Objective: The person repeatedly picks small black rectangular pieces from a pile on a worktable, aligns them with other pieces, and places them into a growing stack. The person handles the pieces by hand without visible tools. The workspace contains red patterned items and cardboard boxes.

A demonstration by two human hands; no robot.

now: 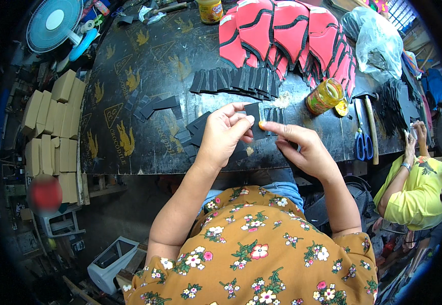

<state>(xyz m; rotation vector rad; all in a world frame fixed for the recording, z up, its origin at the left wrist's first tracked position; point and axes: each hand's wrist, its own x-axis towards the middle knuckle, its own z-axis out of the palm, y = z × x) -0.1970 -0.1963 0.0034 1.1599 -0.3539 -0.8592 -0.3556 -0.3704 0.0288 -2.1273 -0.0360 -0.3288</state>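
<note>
My left hand [220,133] pinches a small flat black piece [252,110] between thumb and fingers, above the table's near edge. At its right edge is the outstretched index finger of my right hand [305,148], with a yellowish-orange smear on the fingertip. The other right fingers curl loosely and hold nothing. Several narrow black strips [274,115] lie just beyond that fingertip. Loose black pieces [196,129] are scattered left of my left hand. To the right stands an uncovered glass jar [325,96] with yellow contents, its yellow lid [341,108] beside it.
A row of black strips [233,81] lies beyond my hands, before overlapping pink-and-black panels [292,30]. Blue-handled scissors [363,145] and a hammer [372,127] lie right. Another person in yellow [414,190] works at far right. Cardboard boxes [53,114] stand left.
</note>
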